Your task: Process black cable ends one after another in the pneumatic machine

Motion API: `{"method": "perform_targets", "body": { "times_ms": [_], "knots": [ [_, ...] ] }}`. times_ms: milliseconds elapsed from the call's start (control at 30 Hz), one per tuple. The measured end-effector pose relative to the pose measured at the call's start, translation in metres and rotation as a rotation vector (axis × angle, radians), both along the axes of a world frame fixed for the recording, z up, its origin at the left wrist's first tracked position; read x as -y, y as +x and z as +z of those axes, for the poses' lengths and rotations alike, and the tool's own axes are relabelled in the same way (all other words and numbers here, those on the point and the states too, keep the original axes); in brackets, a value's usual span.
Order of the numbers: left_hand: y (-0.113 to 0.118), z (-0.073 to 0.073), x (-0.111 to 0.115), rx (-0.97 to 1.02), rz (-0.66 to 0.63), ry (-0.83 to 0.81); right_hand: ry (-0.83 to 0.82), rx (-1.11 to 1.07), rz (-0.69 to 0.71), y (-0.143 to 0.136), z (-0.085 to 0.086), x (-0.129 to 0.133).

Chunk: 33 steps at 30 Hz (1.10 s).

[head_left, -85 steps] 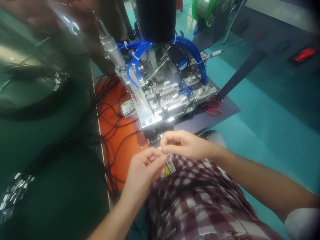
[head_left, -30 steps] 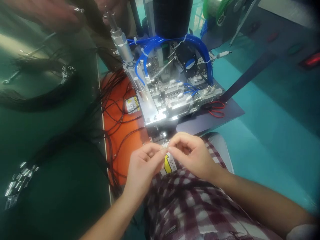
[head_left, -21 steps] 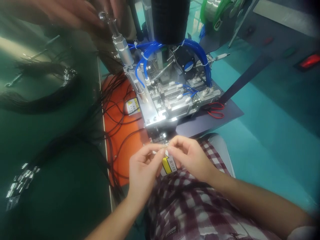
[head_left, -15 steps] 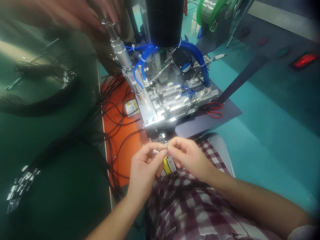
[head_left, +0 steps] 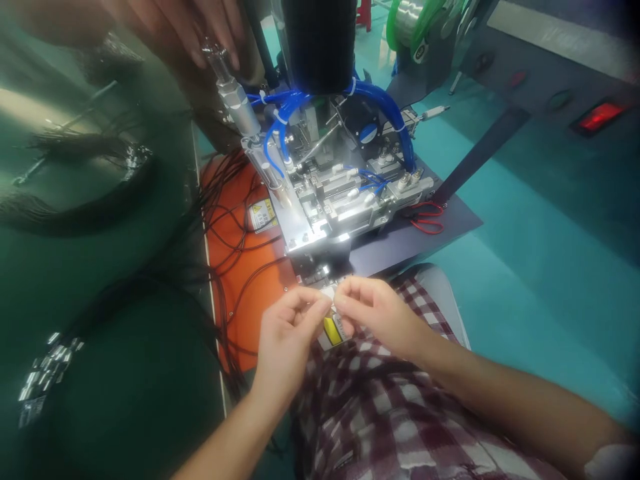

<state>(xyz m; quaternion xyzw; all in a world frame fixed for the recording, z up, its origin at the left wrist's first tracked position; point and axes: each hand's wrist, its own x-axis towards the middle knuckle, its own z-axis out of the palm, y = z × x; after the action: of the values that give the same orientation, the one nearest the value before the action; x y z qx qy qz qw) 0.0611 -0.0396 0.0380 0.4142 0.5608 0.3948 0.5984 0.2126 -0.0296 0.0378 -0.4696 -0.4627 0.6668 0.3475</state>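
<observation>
My left hand (head_left: 290, 327) is closed in a pinch, thumb against forefinger, at the front of a metal machine (head_left: 345, 207). Right beside it my right hand (head_left: 373, 307) pinches too, the two sets of fingertips almost meeting. Whatever they hold is too small and hidden to name. Below the fingertips shows a yellow and white label (head_left: 333, 331). Just beyond the hands is a small lit metal fixture (head_left: 320, 272) at the machine's front edge.
Thin black cables (head_left: 240, 233) run over the orange plate (head_left: 270, 280) to the green table at left, where a cable bundle with shiny metal ends (head_left: 47, 373) lies. Red-handled scissors (head_left: 427, 219) rest on the dark base. A green wire spool (head_left: 407, 27) stands behind. Another person's hand (head_left: 200, 30) is at upper left.
The fingertips of my two hands have drawn slightly apart. A white piece that showed by my left fingers is no longer visible there. The view has shifted a little.
</observation>
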Motion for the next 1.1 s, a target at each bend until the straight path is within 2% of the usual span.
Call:
{"method": "perform_targets", "body": {
  "times_ms": [67,133,433,533,667,733,800,1000,1033,1100],
  "knots": [
    [-0.002,0.0,-0.003,0.095,-0.003,-0.087,-0.137,-0.158,0.015,0.001,-0.001,-0.002],
    [-0.003,0.001,-0.007,0.135,0.011,-0.126,-0.173,-0.205,-0.016,0.003,-0.002,-0.003],
    [-0.002,0.002,-0.007,0.137,0.022,-0.135,-0.036,-0.052,-0.107,0.005,0.003,-0.003],
    [-0.002,0.002,-0.006,0.131,0.014,-0.134,-0.08,-0.099,-0.053,0.006,0.001,-0.006],
    [-0.004,0.004,-0.009,0.119,-0.044,-0.149,-0.146,-0.229,0.094,0.011,-0.01,-0.012],
    [-0.006,0.005,-0.011,0.113,-0.089,-0.173,-0.081,-0.234,0.156,0.014,-0.016,-0.016],
    [-0.008,0.005,-0.013,0.106,-0.114,-0.194,0.061,-0.155,0.185,0.017,-0.018,-0.021],
    [-0.011,0.0,-0.013,0.072,-0.171,-0.228,0.47,0.08,0.291,0.024,-0.008,-0.034],
    [-0.01,-0.001,-0.013,0.072,-0.165,-0.225,0.491,0.112,0.288,0.024,-0.006,-0.034],
    [-0.008,-0.001,-0.012,0.08,-0.129,-0.214,0.427,0.142,0.231,0.023,-0.004,-0.031]
  ]
}}
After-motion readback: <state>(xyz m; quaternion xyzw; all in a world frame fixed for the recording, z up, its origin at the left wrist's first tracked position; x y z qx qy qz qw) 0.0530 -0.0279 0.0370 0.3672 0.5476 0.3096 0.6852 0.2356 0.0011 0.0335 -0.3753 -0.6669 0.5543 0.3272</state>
